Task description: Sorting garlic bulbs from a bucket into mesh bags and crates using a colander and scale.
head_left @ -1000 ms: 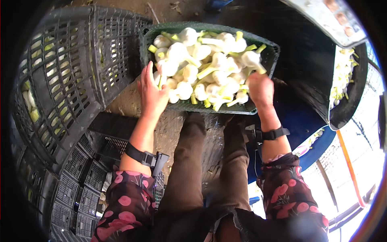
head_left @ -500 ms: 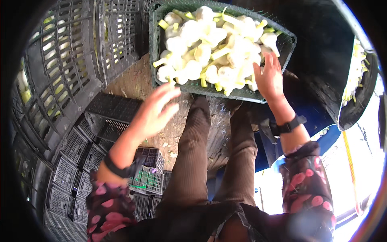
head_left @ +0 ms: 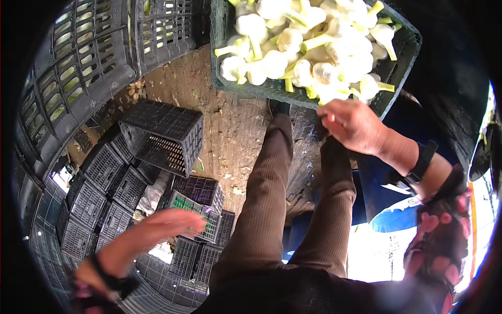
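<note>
A dark green crate [head_left: 410,49] heaped with white, green-stemmed garlic bulbs [head_left: 290,42] is at the top of the view. My right hand [head_left: 349,121] is at its near edge, fingers loosely curled with nothing visible in them; whether it touches the rim I cannot tell. My left hand [head_left: 175,225] is low on the left, blurred, its fingers stretched out above small stacked black crates [head_left: 86,204], away from the garlic crate.
Large black mesh crates [head_left: 78,73] holding pale produce stand along the upper left. An empty-looking black crate [head_left: 159,125] lies on its side on the dirty wooden floor [head_left: 225,141]. Dark blue containers [head_left: 384,199] are on the right. My legs reach forward below the garlic crate.
My left hand has left the garlic crate and moved down-left. My right hand has moved from the bulbs to the near edge, fingers now curled. The crate appears higher and farther right.
</note>
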